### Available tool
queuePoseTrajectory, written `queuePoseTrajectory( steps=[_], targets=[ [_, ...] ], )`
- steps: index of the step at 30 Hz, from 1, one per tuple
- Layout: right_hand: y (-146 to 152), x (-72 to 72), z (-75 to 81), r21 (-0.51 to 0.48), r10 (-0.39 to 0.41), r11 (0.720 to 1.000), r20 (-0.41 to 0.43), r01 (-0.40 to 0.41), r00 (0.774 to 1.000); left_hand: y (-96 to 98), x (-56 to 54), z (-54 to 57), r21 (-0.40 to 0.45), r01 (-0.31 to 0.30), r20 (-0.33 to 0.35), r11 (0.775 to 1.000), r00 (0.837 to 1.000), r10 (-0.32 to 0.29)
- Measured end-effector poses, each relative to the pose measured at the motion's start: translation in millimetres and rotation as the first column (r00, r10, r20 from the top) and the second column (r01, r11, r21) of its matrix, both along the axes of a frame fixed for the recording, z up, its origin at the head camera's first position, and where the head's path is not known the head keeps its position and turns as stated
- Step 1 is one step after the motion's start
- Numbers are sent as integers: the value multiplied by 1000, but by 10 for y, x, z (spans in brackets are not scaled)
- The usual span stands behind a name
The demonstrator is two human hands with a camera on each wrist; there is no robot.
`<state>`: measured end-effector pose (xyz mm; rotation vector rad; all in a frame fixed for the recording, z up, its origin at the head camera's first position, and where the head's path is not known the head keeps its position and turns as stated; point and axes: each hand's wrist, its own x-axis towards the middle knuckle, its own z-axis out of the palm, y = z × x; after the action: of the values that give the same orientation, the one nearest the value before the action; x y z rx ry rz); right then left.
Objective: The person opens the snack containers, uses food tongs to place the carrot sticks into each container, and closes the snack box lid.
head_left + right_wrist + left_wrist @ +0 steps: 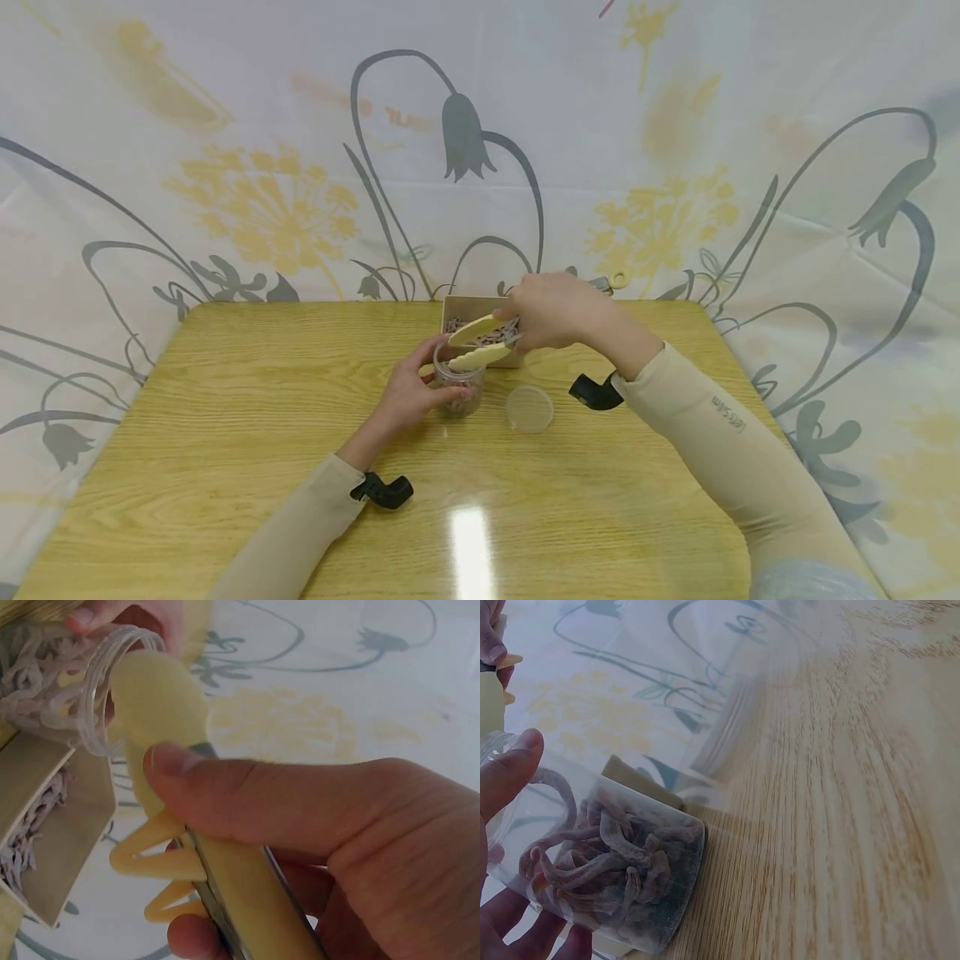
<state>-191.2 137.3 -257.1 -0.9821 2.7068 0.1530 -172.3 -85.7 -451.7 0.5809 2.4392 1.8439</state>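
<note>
My left hand (408, 387) grips a clear jar (641, 900) round its side, thumb near the rim. Greyish, twisted strip-like pieces (615, 840) fill its lower part. The jar's base meets the tabletop in the left wrist view. In my right hand (553, 310) is a pair of tongs (161, 697) with pale yellow heads and metal arms. Their heads are at the jar's mouth, one partly inside the rim. A beige box (82, 817) just behind the jar holds more of the same pieces (30, 840).
A round clear lid (529, 408) lies on the wooden table (300, 350), right of the jar. Behind the table's far edge hangs a white cloth (525, 83) printed with grey and yellow flowers. A black wrist mount (596, 392) juts from the right sleeve.
</note>
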Motion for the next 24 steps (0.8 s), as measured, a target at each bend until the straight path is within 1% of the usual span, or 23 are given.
queuePoseTrajectory(
  steps=[3, 6, 8, 13, 17, 20, 24],
  targets=[
    [82, -44, 0, -52, 4, 999, 40, -2, 999, -3, 2, 1, -1, -3, 4, 1000, 1000, 3],
    [185, -130, -18, -110, -4, 994, 87, 14, 996, -5, 2, 1, -8, -12, 15, 1000, 1000, 12],
    [262, -208, -43, -159, -27, 986, 123, 46, 992, -8, 2, 3, -10, -16, 21, 1000, 1000, 16],
    [458, -422, -146, -235, -113, 959, 191, 157, 975, -8, -4, 9, -5, -13, 16, 1000, 1000, 13],
    [564, -590, -272, -254, -168, 942, 212, 221, 963, -12, -7, 1, 5, -3, 7, 1000, 1000, 3],
    [623, -699, -370, -246, -193, 939, 203, 241, 960, -15, -5, -4, 21, 6, 4, 1000, 1000, -7],
    [677, -809, -486, -234, -212, 937, 208, 259, 955, -12, 2, 1, 37, 19, 4, 999, 1000, -19]
  ],
)
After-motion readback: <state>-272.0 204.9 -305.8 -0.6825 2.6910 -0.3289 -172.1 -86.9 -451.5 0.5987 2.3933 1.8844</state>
